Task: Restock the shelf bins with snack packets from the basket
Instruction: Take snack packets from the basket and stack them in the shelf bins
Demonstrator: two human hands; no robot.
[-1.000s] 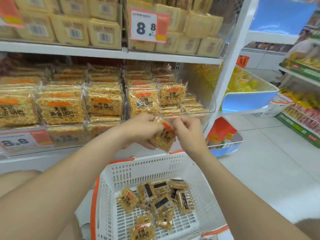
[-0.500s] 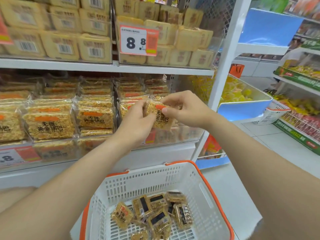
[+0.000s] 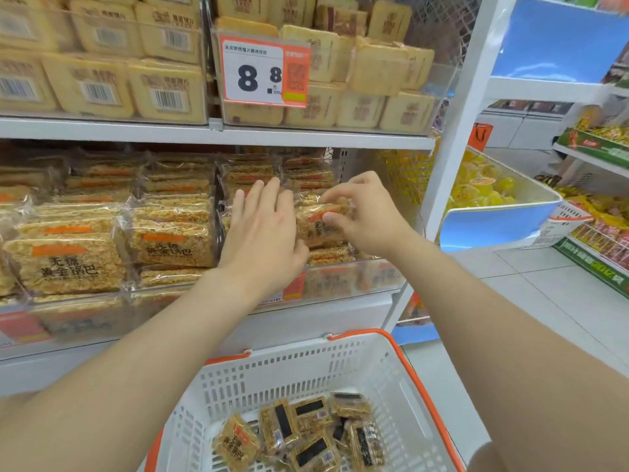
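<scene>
Clear plastic fronts the shelf bin (image 3: 343,279), blurring the packets and orange tag behind it. The right hand (image 3: 366,218) has its grip pinched on a snack packet (image 3: 321,226) at the bin's right end; its fingers cover most of the print, leaving only "无" and "金". The left hand (image 3: 263,233) lies flat, fingers spread, hiding packets beside it. Neighbouring packs read "无糖 黄金锅巴". A price tag (image 3: 263,74) above shows 8.8. More packets lie in the white basket (image 3: 306,376), cut off below.

Single head-worn view, forward and down, close on shelf bins (image 3: 340,277) above basket (image 3: 374,366).
</scene>
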